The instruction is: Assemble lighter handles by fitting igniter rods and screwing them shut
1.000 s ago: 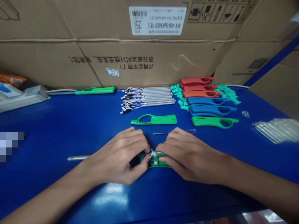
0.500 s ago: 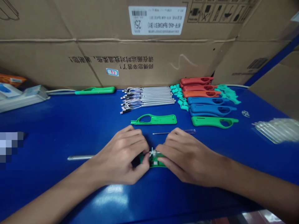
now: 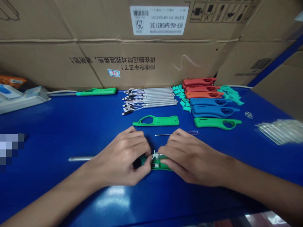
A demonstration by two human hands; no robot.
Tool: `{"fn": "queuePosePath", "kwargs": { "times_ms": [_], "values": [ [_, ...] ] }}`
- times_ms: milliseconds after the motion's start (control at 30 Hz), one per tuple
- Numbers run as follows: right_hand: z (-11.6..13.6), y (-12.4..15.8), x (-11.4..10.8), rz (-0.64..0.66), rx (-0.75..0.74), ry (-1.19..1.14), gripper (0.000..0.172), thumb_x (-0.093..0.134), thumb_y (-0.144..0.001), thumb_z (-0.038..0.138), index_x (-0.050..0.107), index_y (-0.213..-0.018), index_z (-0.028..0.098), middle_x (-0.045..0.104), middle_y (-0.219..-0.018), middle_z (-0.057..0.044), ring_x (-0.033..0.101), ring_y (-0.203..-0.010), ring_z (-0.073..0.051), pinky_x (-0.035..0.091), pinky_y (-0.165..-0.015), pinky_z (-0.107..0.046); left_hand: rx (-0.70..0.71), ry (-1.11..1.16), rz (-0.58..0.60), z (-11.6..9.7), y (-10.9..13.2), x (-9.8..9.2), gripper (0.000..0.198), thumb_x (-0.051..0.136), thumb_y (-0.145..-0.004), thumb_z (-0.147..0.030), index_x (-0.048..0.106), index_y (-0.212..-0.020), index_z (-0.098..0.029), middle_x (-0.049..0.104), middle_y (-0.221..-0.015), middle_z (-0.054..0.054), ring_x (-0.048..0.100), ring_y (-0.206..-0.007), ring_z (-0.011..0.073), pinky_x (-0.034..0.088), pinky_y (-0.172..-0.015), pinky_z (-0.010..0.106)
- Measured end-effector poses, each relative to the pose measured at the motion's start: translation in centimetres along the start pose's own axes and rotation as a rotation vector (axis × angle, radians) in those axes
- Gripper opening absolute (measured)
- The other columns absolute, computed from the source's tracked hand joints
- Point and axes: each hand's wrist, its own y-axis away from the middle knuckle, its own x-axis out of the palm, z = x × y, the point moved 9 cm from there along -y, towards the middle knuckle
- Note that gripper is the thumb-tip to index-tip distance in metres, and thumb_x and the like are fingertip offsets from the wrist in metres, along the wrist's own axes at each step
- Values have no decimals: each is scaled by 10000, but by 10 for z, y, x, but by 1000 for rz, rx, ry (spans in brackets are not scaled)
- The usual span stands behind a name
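Green lighter shell [image 3: 164, 165] lay on the blue tabletop [image 3: 47, 126] at six o'clock, held in a closed grip by the left hand [image 3: 119, 164] and right hand [image 3: 189, 159], their fingertips pinching either side of a small metal fitting [image 3: 155, 155]. Fitting that part looked like the step in hand, and the next move seemed to call for steady pressure to seat it. Outward, a steel tube [image 3: 80, 159] lay at nine o'clock, a spare green shell [image 3: 155, 121] at twelve, and wired metal tubes [image 3: 149, 101] beyond it.
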Motion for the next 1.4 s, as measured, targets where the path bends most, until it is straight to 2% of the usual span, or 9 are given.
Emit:
{"fn": "queuePosePath", "kwargs": {
  "times_ms": [200,300,400,533,933,1400],
  "values": [
    [-5,1,2,50,16,-4,266,402,-1025,208,607,-873,135,585,-790,-31,418,-750,-178,297,-772,-354,11,8,78,-3,2,-1,131,545,-869,-165,658,-806,-139,616,-730,36,559,-701,180,397,-716,370],
    [-6,2,1,45,12,-10,264,411,-1022,215,633,-914,123,597,-813,-43,430,-774,-187,308,-774,-360,-11,32,116,-2,4,0,114,600,-827,-231,659,-859,-140,629,-774,43,575,-746,204,406,-733,383],
    [-6,3,1,40,15,-31,236,441,-1001,211,650,-937,121,601,-835,-52,450,-805,-194,328,-790,-365,-44,13,134,2,5,2,192,685,-769,-308,655,-872,-148,628,-791,33,591,-770,215,419,-786,402],
    [-7,4,0,37,41,-49,205,473,-964,185,666,-935,124,600,-880,-64,477,-843,-198,357,-805,-362,-70,-16,153,6,5,7,187,691,-786,-323,656,-864,-157,615,-781,19,602,-751,201,424,-839,411],
    [-7,5,3,79,63,-29,172,502,-923,135,664,-981,133,566,-949,-70,481,-866,-199,411,-834,-379,-113,-20,143,10,3,8,151,679,-784,-275,622,-844,-148,604,-775,25,573,-729,192,435,-751,373],
    [-4,6,1,56,67,21,190,487,-930,119,674,-963,118,569,-938,-83,486,-845,-199,457,-793,-357,-119,-24,107,11,5,6,150,695,-775,-266,612,-832,-154,609,-770,23,572,-741,194,447,-767,377]
  ]
}}
